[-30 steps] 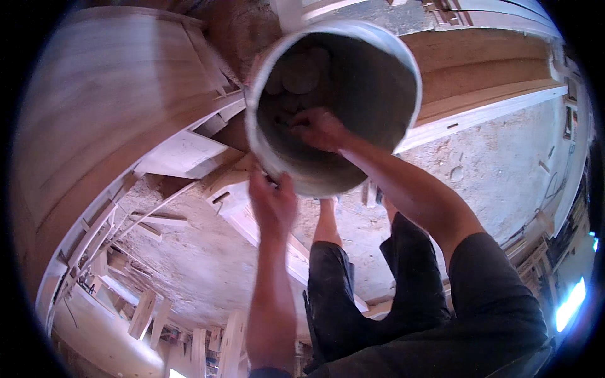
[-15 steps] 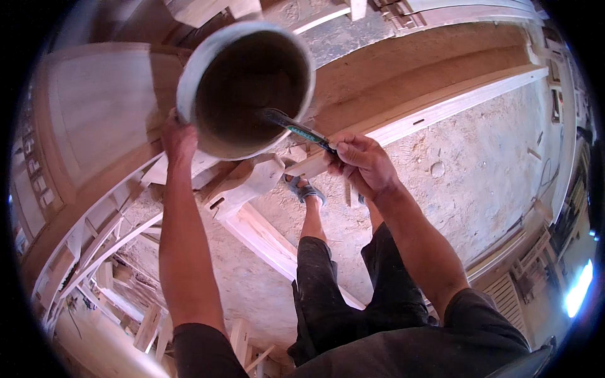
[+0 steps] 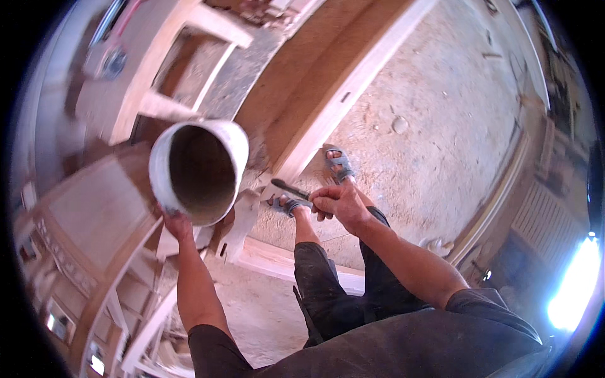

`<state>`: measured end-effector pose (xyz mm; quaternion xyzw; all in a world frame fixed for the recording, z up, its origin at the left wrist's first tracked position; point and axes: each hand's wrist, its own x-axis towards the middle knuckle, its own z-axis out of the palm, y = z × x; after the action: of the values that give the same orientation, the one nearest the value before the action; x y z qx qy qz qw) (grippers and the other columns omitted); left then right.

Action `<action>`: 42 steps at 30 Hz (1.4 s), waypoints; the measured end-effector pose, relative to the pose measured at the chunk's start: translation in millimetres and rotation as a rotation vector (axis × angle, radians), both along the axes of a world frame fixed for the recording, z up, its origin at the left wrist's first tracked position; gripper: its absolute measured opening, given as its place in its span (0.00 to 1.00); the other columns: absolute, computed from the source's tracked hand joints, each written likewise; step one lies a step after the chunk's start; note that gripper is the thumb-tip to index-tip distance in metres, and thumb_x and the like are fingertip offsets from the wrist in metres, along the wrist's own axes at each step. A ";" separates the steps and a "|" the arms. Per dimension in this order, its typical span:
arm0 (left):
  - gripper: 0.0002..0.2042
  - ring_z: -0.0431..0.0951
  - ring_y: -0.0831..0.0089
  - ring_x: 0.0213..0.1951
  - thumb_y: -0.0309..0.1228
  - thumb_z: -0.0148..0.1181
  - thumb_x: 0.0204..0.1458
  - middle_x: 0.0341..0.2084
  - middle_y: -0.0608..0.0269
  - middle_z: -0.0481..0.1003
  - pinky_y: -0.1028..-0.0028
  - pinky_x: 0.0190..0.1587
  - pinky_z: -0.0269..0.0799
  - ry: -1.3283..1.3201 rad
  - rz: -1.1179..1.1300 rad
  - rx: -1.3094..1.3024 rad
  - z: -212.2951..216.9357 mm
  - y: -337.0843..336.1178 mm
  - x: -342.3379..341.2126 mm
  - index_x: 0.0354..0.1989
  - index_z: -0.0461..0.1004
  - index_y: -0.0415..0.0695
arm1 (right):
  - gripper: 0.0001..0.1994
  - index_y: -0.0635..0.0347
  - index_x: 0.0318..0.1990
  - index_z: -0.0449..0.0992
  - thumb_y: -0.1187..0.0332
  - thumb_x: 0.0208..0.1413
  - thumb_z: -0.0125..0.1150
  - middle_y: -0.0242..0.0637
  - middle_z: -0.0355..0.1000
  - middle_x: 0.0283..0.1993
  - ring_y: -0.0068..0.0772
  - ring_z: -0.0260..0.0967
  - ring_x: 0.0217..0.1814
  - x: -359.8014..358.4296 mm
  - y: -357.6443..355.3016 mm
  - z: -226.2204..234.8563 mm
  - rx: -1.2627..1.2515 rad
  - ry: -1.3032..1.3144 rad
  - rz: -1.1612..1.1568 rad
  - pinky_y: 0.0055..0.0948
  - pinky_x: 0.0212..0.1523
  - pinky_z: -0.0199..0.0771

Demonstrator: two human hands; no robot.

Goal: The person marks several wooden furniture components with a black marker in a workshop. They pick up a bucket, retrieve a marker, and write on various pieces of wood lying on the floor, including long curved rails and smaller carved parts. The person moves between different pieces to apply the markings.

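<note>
A whitish bucket (image 3: 234, 142) is tilted with its mouth toward me, its inside in shadow. My left hand (image 3: 177, 223) grips the bucket's lower rim, fingers partly hidden behind it. In front of me, my right hand (image 3: 337, 205) pinches a slim dark brush (image 3: 291, 188) by its handle. The brush's rounded dark head points left toward the bucket, apart from it. What lies in the bottom of the bucket is too dark to make out.
A long wooden beam (image 3: 334, 104) with a slot runs away from me. Wooden frames (image 3: 104, 296) crowd the left, and a pale wooden piece (image 3: 242, 220) lies below the bucket. My sandalled feet (image 3: 339, 162) stand on dusty floor (image 3: 428, 145). Slatted panels (image 3: 545, 211) stand at right.
The brush has come out from over the bucket's mouth and is now apart from it. The bucket sits lower and further left in view, turned more sideways. My view has swung round.
</note>
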<state>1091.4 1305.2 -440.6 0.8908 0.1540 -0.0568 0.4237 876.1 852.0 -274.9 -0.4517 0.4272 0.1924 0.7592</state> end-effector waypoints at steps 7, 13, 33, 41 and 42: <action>0.39 0.71 0.56 0.53 0.21 0.57 0.42 0.58 0.49 0.66 0.57 0.58 0.67 0.045 0.116 -0.006 -1.0 -19.2 -24.2 0.68 0.56 0.43 | 0.08 0.70 0.37 0.80 0.73 0.55 0.61 0.34 0.75 0.27 0.22 0.71 0.26 -84.3 -18.8 30.4 -0.114 0.105 -0.146 0.23 0.29 0.74; 0.31 0.72 0.47 0.51 0.30 0.70 0.35 0.49 0.43 0.72 0.49 0.57 0.64 0.004 -1.008 0.550 -3.4 58.4 -6.9 0.54 0.70 0.39 | 0.09 0.66 0.41 0.80 0.72 0.55 0.61 0.35 0.76 0.30 0.22 0.71 0.27 -160.4 -6.4 43.6 -0.091 0.047 -0.239 0.24 0.30 0.75; 0.30 0.70 0.46 0.56 0.43 0.60 0.53 0.57 0.46 0.68 0.53 0.58 0.66 0.442 -0.727 0.558 11.3 -185.5 -103.0 0.60 0.65 0.37 | 0.06 0.63 0.37 0.80 0.72 0.58 0.59 0.29 0.70 0.24 0.19 0.67 0.23 -391.3 24.5 69.3 -0.036 0.115 -0.756 0.22 0.27 0.71; 0.23 0.73 0.49 0.51 0.43 0.50 0.61 0.56 0.47 0.67 0.52 0.54 0.72 1.534 -0.553 -0.442 219.4 -482.0 -453.2 0.61 0.59 0.46 | 0.06 0.63 0.39 0.79 0.72 0.58 0.58 0.30 0.73 0.26 0.21 0.68 0.24 -462.5 33.3 117.7 -0.043 -0.207 -1.320 0.22 0.25 0.69; 0.20 0.74 0.50 0.50 0.40 0.50 0.61 0.54 0.46 0.69 0.52 0.54 0.72 1.594 -0.601 -0.479 241.9 -499.0 -487.1 0.59 0.62 0.46 | 0.06 0.62 0.40 0.79 0.72 0.58 0.58 0.30 0.73 0.26 0.19 0.68 0.24 -472.9 32.6 126.6 -0.061 -0.273 -1.356 0.21 0.23 0.68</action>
<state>604.3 806.1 -198.7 0.4764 0.1469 -0.8005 0.3327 403.2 884.6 -148.3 -0.1263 0.5211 -0.3953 0.7458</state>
